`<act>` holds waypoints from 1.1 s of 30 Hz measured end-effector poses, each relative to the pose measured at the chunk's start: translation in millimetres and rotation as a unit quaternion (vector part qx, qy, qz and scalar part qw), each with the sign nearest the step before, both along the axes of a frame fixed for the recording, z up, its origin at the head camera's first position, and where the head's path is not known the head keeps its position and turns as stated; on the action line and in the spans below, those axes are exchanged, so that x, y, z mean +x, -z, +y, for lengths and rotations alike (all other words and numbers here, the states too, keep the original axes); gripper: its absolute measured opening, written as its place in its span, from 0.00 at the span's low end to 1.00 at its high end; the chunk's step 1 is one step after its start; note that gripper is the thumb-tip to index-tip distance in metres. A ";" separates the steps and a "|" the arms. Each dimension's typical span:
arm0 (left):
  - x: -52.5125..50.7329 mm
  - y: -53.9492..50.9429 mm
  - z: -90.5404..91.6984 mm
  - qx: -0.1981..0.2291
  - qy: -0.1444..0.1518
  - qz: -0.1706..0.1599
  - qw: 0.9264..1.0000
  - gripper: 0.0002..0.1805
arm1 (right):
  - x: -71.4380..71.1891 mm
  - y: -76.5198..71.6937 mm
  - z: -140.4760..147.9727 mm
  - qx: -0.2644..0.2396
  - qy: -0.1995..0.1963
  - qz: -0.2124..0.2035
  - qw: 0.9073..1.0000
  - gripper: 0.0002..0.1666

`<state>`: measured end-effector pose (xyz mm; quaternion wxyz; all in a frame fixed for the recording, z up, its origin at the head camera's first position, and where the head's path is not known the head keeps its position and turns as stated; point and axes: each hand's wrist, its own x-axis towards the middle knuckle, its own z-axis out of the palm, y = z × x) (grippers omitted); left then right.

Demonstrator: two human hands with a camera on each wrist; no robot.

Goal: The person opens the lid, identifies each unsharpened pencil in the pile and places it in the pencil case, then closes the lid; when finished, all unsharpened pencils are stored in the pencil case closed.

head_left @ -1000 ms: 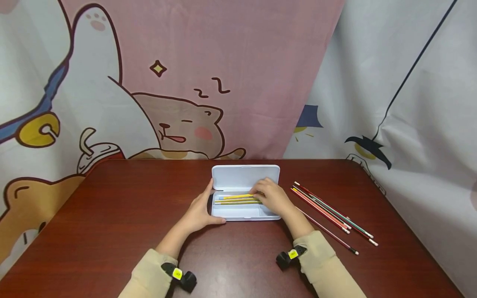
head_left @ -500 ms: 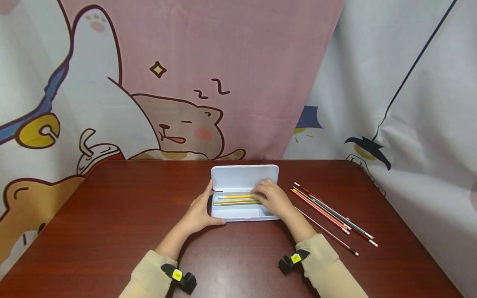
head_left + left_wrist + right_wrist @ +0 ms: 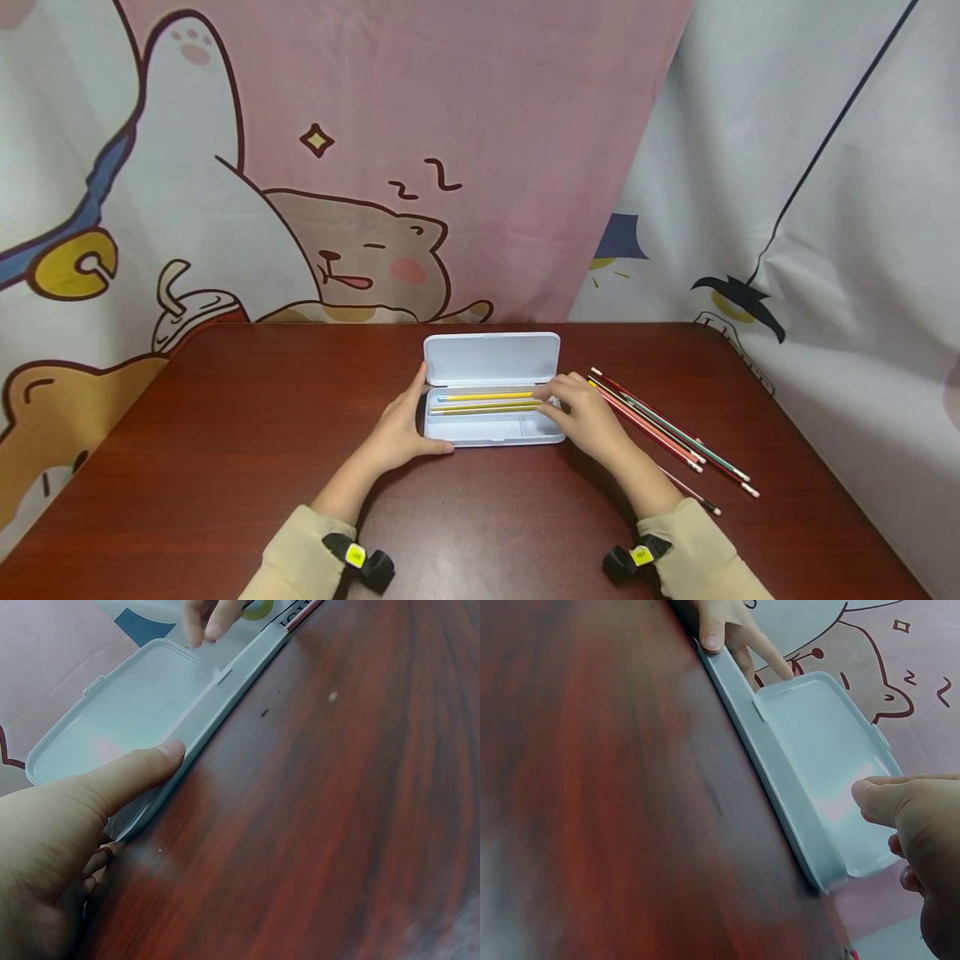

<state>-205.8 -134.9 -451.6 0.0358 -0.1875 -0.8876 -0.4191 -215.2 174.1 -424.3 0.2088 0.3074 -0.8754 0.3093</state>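
A white pencil case point(image 3: 472, 429) stands on the table with its lid point(image 3: 491, 358) raised at the back. Several yellow and gold-toned pencils point(image 3: 487, 407) lie lengthwise in its rear compartment. My left hand point(image 3: 405, 427) holds the case's left end, thumb at the front edge and fingers behind. In the left wrist view, that thumb point(image 3: 150, 769) presses on the front wall. Over the right end of the case hovers my right hand point(image 3: 592, 417), fingertips near the pencil ends and apart from the thumb. No pencil shows in it in the right wrist view.
Several pencils, red, coral and green point(image 3: 675, 429), lie in a loose slanted bunch right of the case. Another dark red pencil point(image 3: 693, 490) is partly hidden by the right forearm. A patterned curtain point(image 3: 525, 167) hangs behind the table point(image 3: 300, 375).
My right hand has drawn back to the right from the pencils, uncovering more of their length. The top yellow pencil now lies level with the others. My left hand stays put.
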 end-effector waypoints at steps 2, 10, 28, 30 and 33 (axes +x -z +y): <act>0.0 0.5 0.0 0.000 0.000 0.002 1.000 0.73 | 4.5 -0.7 6.9 0.000 0.001 -0.003 1.000 0.12; -0.2 0.9 0.1 -0.002 -0.001 0.003 1.000 0.73 | 20.0 -1.3 34.7 0.002 0.015 0.019 1.000 0.13; 0.5 0.8 0.6 -0.008 -0.002 0.000 1.000 0.73 | 49.3 0.3 99.1 0.004 0.083 0.026 0.996 0.18; 0.1 0.7 0.6 -0.009 -0.004 -0.002 1.000 0.73 | 51.0 2.7 107.3 0.007 0.092 0.028 0.995 0.18; 0.0 0.2 0.4 -0.010 -0.006 -0.004 1.000 0.73 | 53.4 6.0 118.0 0.012 0.104 0.027 0.994 0.18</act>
